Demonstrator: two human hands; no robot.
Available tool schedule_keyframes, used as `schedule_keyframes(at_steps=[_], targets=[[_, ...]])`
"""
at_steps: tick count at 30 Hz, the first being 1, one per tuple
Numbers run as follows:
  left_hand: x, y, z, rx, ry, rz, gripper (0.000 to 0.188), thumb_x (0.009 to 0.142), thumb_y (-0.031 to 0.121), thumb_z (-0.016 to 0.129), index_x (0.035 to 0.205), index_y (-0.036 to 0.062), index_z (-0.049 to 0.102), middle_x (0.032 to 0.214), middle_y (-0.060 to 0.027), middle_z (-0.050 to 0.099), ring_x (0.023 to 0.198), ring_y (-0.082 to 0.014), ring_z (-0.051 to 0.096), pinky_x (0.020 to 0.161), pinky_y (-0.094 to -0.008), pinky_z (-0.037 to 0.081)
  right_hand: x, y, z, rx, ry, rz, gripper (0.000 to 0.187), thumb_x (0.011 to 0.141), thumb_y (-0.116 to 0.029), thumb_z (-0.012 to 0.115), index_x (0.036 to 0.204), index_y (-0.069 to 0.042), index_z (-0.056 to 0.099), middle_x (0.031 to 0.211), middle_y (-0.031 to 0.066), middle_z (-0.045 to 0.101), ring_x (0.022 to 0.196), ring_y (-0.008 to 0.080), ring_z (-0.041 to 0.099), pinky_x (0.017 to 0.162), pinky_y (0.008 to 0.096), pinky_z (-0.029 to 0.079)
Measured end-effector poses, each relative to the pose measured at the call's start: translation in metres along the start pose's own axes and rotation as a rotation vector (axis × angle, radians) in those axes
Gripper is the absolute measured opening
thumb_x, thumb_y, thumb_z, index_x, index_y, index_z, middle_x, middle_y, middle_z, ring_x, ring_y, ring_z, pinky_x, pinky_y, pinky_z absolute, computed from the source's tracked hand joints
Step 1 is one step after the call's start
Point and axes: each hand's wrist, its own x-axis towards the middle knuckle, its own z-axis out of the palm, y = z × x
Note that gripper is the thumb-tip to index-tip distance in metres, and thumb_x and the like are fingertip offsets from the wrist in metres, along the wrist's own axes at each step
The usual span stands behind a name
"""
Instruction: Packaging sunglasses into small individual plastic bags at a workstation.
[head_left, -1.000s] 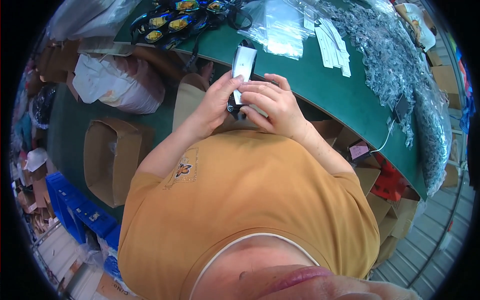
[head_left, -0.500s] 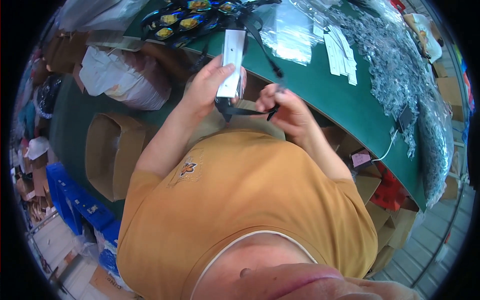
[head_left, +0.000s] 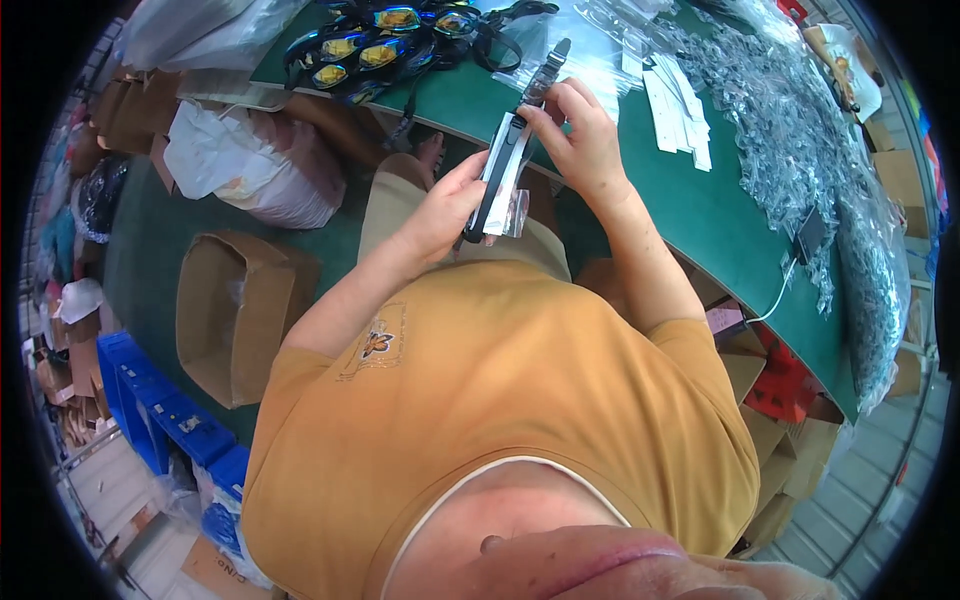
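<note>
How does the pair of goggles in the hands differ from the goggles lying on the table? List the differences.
The held goggles are raised between left hand and right hand; the goggles on the table lie flat in a pile. The held goggles are half inside a clear bag; the piled ones are bare, showing yellow-tinted lenses. Both have black straps.

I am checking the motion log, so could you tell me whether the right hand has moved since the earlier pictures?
Yes: the right hand has moved up toward the green table.
</note>
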Motion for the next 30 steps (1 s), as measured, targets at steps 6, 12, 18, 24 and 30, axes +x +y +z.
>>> schedule_keyframes(at_steps=[6, 12, 18, 24, 30], targets=[[-0.008, 0.01, 0.008, -0.124, -0.035, -0.089, 0.038, 0.104, 0.02, 0.057, 0.137, 0.0047, 0.048, 0.105, -0.0077, 0.065, 0.081, -0.0126, 0.064, 0.056, -0.0269, 0.054, -0.007, 0.014, 0.013, 0.015, -0.004, 0.047, 0.025, 0.088, -0.021, 0.078, 0.098, -0.003, 0.064, 0.085, 0.0099, 0.063, 0.072, 0.0268, 0.064, 0.064, 0.0382, 0.051], [-0.023, 0.019, 0.01, 0.122, -0.044, -0.094, 0.037, 0.103, 0.018, 0.058, 0.136, 0.0047, 0.046, 0.105, -0.0067, 0.062, 0.082, -0.0125, 0.064, 0.056, -0.0278, 0.056, -0.019, 0.016, 0.024, 0.475, -0.009, 0.405, 0.031, 0.092, -0.03, 0.078, 0.098, -0.003, 0.063, 0.079, 0.003, 0.067, 0.07, 0.0107, 0.064, 0.06, 0.0285, 0.05], [-0.049, 0.036, 0.007, 0.216, -0.07, -0.096, 0.051, 0.103, 0.015, 0.057, 0.148, 0.0035, 0.037, 0.105, -0.0072, 0.062, 0.084, -0.0131, 0.065, 0.055, -0.027, 0.056, -0.013, -0.014, 0.007, 1.09, -0.279, 0.92, 0.023, 0.097, -0.021, 0.072, 0.114, -0.007, 0.065, 0.098, 0.0049, 0.072, 0.088, 0.0103, 0.068, 0.074, 0.0222, 0.052], [-0.054, 0.039, 0.0, 0.092, -0.066, -0.24, 0.046, 0.101, 0.013, 0.058, 0.141, 0.0014, 0.041, 0.106, -0.0105, 0.063, 0.088, -0.0172, 0.067, 0.057, -0.0297, 0.062, -0.023, -0.033, 0.024, 0.684, -0.124, 0.351, 0.027, 0.098, -0.013, 0.067, 0.123, -0.002, 0.064, 0.109, 0.0087, 0.074, 0.099, 0.0207, 0.07, 0.092, 0.0318, 0.053], [-0.059, 0.035, -0.03, -0.205, -0.089, -0.461, 0.032, 0.098, 0.012, 0.064, 0.125, 0.0012, 0.053, 0.106, -0.0123, 0.066, 0.091, -0.0198, 0.07, 0.052, -0.0288, 0.06, -0.022, -0.032, -0.003, -0.276, -0.456, -0.691, 0.038, 0.091, -0.016, 0.062, 0.129, -0.018, 0.063, 0.138, 0.0027, 0.062, 0.14, 0.0195, 0.051, 0.118, 0.0532, 0.033]])
